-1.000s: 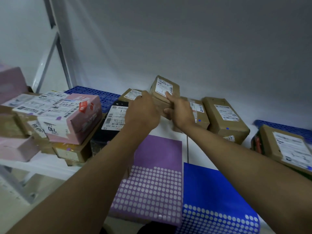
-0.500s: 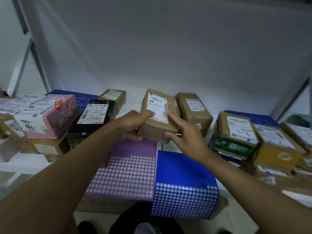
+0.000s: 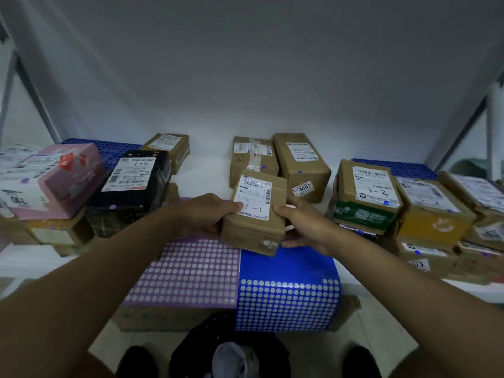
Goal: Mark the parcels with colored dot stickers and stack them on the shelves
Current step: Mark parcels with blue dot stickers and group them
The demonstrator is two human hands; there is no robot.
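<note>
Above the purple sticker sheet (image 3: 188, 271), left hand (image 3: 199, 217) and right hand (image 3: 305, 226) clamp small brown parcel (image 3: 255, 212); unmarked, needs dot next, sheets at 6 o'clock.

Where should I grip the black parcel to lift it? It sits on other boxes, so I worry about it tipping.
Take the black parcel by its two long side faces, coming from the front and above. Its front end and right side look clear; the pink box crowds its left.

Bare forearms, no sleeves, dark shoes (image 3: 137, 361)
</note>
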